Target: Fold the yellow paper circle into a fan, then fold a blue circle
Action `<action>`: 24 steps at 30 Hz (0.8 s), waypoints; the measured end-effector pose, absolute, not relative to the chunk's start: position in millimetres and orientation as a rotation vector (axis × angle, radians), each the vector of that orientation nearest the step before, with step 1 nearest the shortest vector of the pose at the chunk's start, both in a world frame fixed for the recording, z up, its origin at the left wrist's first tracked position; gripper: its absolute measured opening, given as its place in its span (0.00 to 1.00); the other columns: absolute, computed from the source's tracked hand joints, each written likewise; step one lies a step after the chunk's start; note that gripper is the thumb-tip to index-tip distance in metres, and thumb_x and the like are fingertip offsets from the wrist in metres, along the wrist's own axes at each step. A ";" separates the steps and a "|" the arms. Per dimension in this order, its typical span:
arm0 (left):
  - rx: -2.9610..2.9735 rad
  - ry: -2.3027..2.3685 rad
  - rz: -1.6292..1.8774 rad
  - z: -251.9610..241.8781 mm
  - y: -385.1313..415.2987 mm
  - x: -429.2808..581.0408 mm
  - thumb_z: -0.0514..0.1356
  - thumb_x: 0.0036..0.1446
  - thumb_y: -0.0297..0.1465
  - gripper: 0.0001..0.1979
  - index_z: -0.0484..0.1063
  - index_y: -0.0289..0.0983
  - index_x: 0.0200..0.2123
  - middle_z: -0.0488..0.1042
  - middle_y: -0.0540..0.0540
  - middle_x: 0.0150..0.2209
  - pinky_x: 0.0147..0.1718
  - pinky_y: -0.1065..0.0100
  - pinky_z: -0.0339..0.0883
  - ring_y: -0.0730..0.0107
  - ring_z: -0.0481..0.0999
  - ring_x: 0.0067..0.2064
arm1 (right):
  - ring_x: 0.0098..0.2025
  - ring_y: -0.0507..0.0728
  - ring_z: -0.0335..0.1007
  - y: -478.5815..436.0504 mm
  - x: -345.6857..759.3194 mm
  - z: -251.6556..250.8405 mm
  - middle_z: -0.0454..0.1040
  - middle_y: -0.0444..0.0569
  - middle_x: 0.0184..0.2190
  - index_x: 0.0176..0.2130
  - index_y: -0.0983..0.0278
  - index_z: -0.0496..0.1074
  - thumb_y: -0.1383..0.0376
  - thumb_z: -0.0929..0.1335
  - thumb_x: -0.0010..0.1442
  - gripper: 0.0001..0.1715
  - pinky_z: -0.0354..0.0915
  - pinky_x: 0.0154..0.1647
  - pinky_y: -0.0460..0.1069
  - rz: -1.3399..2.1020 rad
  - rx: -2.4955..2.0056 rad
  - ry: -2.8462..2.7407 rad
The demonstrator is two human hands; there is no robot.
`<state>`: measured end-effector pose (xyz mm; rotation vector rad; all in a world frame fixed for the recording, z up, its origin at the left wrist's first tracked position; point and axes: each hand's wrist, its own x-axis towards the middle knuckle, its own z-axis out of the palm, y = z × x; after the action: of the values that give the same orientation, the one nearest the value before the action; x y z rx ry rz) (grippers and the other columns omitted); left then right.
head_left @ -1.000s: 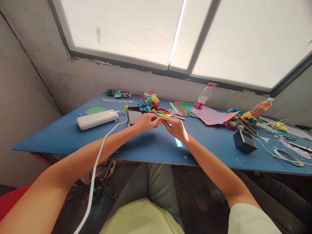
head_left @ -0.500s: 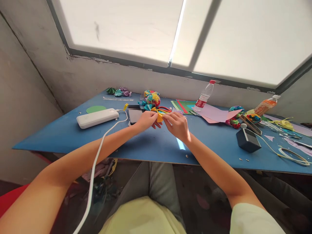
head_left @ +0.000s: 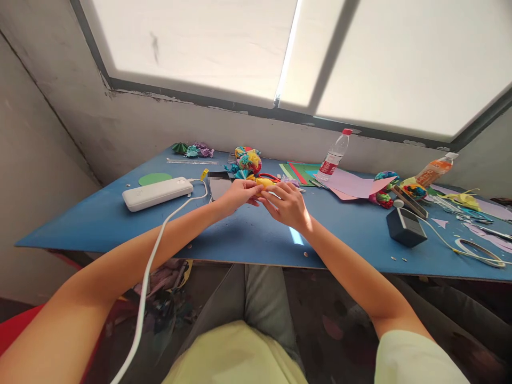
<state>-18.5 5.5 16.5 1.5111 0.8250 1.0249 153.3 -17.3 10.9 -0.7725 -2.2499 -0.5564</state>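
Note:
A small piece of yellow paper (head_left: 264, 183) is pinched between my two hands, a little above the blue table. My left hand (head_left: 240, 196) grips its left side with thumb and fingers. From the right, my right hand (head_left: 288, 205) holds the paper, its fingertips close to the left ones. The fingers cover much of the paper, so its full shape is hidden. Just behind my hands lie scissors with red handles (head_left: 269, 176), partly blocked from view. Balls of colourful crumpled paper (head_left: 250, 159) sit beyond them.
On the blue table (head_left: 240, 240), a white power bank (head_left: 158, 194) with a cable and a phone (head_left: 220, 186) lie left. Right are a red-capped bottle (head_left: 334, 156), pink paper (head_left: 348, 183), a dark speaker box (head_left: 406, 227), an orange bottle (head_left: 436, 169) and paper scraps.
Both hands have drawn closer together around the yellow paper, which now looks rounded and less of it shows. The view has shifted slightly.

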 end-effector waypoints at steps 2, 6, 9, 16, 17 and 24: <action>1.580 0.862 1.048 17.3 5.7 -18.0 0.64 0.48 0.41 0.17 0.73 0.30 0.32 0.76 0.43 0.28 0.25 0.71 0.67 0.69 0.76 0.29 | 0.37 0.56 0.65 -19.2 151.3 11.2 0.73 0.50 0.35 0.34 0.62 0.72 0.58 0.60 0.63 0.15 0.59 0.40 0.51 -0.424 -0.780 -2.161; 1.660 0.883 1.051 22.6 2.9 -19.4 0.61 0.52 0.38 0.14 0.73 0.31 0.32 0.77 0.42 0.27 0.21 0.74 0.62 0.68 0.77 0.28 | 0.26 0.53 0.62 -16.1 151.8 12.4 0.67 0.48 0.21 0.22 0.64 0.66 0.50 0.58 0.63 0.27 0.59 0.29 0.48 -0.065 -1.039 -1.853; 1.663 0.920 1.068 27.1 -0.8 -20.3 0.61 0.52 0.37 0.13 0.73 0.31 0.32 0.77 0.42 0.27 0.21 0.74 0.61 0.68 0.77 0.28 | 0.19 0.50 0.60 -7.6 154.6 9.8 0.64 0.45 0.15 0.17 0.65 0.65 0.43 0.56 0.60 0.35 0.57 0.24 0.47 0.469 -1.199 -1.880; 1.685 0.878 0.995 25.7 4.0 -23.4 0.64 0.47 0.40 0.16 0.75 0.30 0.30 0.77 0.42 0.27 0.20 0.74 0.61 0.67 0.77 0.29 | 0.34 0.53 0.70 -0.2 147.4 1.0 0.74 0.49 0.32 0.37 0.65 0.73 0.44 0.62 0.56 0.28 0.64 0.31 0.45 1.029 -0.966 -1.791; 1.675 0.870 0.974 24.9 5.7 -23.9 0.65 0.46 0.40 0.17 0.75 0.30 0.31 0.77 0.41 0.29 0.19 0.74 0.61 0.66 0.77 0.29 | 0.35 0.53 0.70 -0.7 147.0 0.8 0.74 0.49 0.33 0.38 0.65 0.73 0.46 0.63 0.56 0.26 0.65 0.32 0.45 1.013 -0.941 -1.766; 1.667 0.879 0.926 25.7 7.1 -24.1 0.65 0.46 0.37 0.15 0.75 0.30 0.32 0.78 0.39 0.31 0.18 0.75 0.59 0.65 0.78 0.30 | 0.41 0.55 0.70 2.0 150.6 -1.9 0.75 0.49 0.39 0.43 0.61 0.74 0.51 0.67 0.55 0.22 0.66 0.40 0.49 1.100 -0.864 -1.628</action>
<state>-24.1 7.1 25.7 1.6674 0.8795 0.9258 150.6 2.0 -1.9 -0.8636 -1.6280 1.1001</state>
